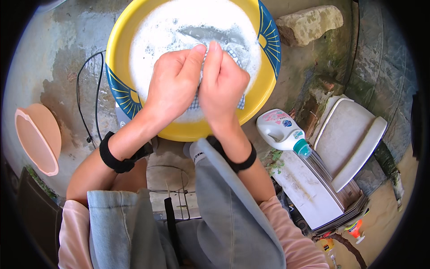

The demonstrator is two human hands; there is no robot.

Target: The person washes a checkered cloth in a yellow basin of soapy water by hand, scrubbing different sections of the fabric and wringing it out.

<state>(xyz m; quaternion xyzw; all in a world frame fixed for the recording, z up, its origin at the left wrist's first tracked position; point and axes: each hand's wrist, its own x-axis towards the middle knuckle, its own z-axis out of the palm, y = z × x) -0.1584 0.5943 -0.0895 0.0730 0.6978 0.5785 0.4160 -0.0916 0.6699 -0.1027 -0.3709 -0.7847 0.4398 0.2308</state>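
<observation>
A round yellow basin [266,87] with blue sunburst patches on its rim stands in front of me, full of white suds [154,33]. Over it my left hand [172,83] and my right hand [222,89] are side by side, both closed, thumbs pointing away from me. They grip a blue-and-white checked cloth [235,56], bunched up between and beneath them. Part of it hangs below my fists, and my hands hide most of the rest. Behind the cloth, a greyish gap opens in the foam.
Right of the basin lies a white detergent bottle [274,130] with a teal cap, beside a stack of flat panels [309,190] and a white plastic piece [347,134]. A rough stone [311,24] sits at far right. A peach tub [51,127] and black cable [78,83] are at left.
</observation>
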